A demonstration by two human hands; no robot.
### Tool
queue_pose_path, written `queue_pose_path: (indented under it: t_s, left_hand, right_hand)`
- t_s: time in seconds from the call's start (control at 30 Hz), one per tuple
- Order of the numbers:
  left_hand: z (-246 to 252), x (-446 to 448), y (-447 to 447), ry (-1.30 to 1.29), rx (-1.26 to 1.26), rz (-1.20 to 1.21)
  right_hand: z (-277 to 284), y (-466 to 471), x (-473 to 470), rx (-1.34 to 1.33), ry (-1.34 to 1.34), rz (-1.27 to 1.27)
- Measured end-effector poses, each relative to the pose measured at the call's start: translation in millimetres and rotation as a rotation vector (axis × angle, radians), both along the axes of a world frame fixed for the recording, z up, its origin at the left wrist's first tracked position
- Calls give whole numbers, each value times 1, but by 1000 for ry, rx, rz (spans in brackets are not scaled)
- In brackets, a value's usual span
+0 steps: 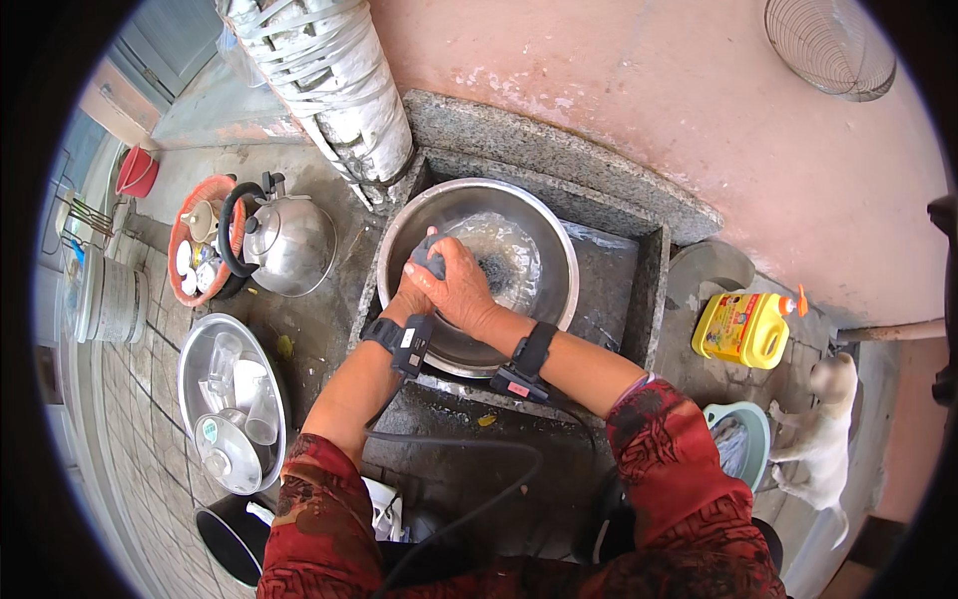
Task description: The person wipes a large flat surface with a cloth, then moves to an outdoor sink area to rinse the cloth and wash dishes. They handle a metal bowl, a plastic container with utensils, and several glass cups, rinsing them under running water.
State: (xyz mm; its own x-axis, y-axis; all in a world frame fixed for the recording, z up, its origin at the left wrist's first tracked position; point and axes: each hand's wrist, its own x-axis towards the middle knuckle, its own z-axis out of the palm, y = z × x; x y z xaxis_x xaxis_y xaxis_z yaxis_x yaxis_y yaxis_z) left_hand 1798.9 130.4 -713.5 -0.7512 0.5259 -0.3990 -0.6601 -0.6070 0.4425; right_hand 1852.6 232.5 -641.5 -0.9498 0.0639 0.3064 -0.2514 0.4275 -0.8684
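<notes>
Both my hands are pressed together over the left side of a wide stainless steel basin (550,329). Between them is a bunched dark grey cloth (428,257). My right hand (462,288) wraps over it from the near right side. My left hand (412,293) grips it from the left and is partly hidden behind the right. Shallow, cloudy water (516,247) with some foam lies at the bottom of the basin. The basin stands inside a stone sink (653,292), towards its left end.
A steel kettle (292,243), an orange basket (179,224) of dishes and a metal bowl (187,359) with glasses and a lid stand left. Right are a yellow detergent jug (741,329), a pale green basin (760,442) and a dog (823,442). A wrapped pipe (337,97) rises behind.
</notes>
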Motion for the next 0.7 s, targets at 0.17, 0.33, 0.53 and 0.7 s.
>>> queue_pose_path:
  t_s: [0.17,0.33,0.53,0.7]
  left_hand:
    - [12,10,19,65,-218,120]
    - [36,-1,19,194,-654,161]
    - [13,22,43,869,-1439,-214]
    - [-12,46,68,1337,-1493,-677]
  right_hand:
    - [-33,22,-34,94,-299,-64]
    - [-44,76,-69,201,-377,-302]
    - [15,96,-96,-118,-298,-109]
    - [86,71,-96,-491,-243,54]
